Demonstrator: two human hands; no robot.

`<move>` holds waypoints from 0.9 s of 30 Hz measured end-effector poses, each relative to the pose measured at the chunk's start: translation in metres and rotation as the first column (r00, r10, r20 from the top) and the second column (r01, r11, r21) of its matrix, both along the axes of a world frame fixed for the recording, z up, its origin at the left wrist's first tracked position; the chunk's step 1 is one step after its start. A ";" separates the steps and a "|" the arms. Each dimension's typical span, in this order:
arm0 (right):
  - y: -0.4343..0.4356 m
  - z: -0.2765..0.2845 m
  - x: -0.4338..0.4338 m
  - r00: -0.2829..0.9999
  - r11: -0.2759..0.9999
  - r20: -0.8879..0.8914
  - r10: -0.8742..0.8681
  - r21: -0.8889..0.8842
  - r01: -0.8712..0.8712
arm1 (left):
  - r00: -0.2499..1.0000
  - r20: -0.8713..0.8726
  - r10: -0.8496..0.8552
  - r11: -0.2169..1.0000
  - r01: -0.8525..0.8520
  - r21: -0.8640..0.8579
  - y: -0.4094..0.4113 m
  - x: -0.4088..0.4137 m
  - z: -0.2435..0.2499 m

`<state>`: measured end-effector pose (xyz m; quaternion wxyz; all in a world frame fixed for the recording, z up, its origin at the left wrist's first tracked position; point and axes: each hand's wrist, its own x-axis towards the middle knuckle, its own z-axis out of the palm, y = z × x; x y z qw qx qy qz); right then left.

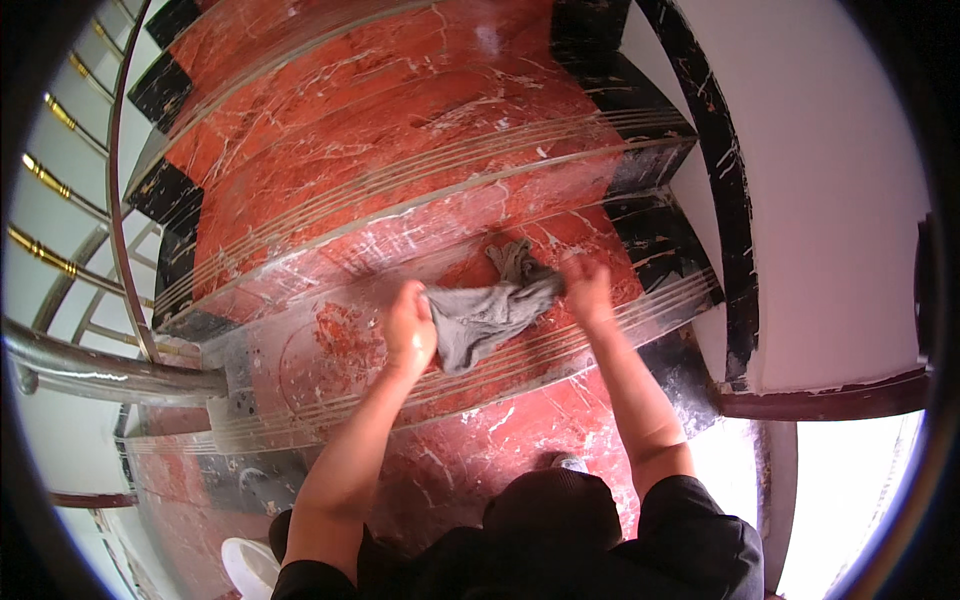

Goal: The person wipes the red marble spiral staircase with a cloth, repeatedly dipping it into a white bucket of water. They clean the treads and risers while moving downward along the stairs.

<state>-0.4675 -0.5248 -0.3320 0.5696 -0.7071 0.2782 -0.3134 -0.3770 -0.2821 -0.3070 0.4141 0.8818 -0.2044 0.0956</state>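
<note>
A damp-looking grey cloth (487, 319) is stretched between my two hands above a red marble stair tread (337, 337). My left hand (411, 330) grips its left end, with the thumb on top. On the other end is my right hand (587, 289), blurred by motion, its fingers partly hidden. A bunched, darker piece of cloth (511, 259) shows behind the stretched part; I cannot tell whether it belongs to the same cloth. Pale, dusty film covers the left part of the tread, and redder stone shows under the cloth.
More red steps with black marble ends (649, 244) rise ahead. At left stand a metal handrail (112, 371) and balusters with brass fittings (52, 255). A white bucket (234, 561) is at lower left. The white wall (825, 187) with black trim (716, 150) borders the right.
</note>
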 end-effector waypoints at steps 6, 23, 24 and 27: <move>-0.065 -0.035 0.000 0.990 0.939 0.095 -0.101 -0.319 0.126 | 0.975 -0.064 -0.211 0.878 0.160 -0.452 -0.100 0.013 0.063; -0.137 -0.019 0.022 0.757 0.883 0.459 -0.464 0.171 0.438 | 0.702 0.387 -0.597 0.765 0.644 0.011 -0.318 -0.027 0.072; -0.160 -0.009 0.026 0.727 0.852 0.454 -0.515 0.175 0.494 | 0.641 0.365 -0.675 0.696 0.718 0.025 -0.337 -0.025 0.078; -0.223 -0.011 0.058 0.744 0.766 0.326 -0.583 -0.085 0.638 | 0.532 0.348 -0.772 0.635 0.665 0.393 -0.378 -0.024 0.097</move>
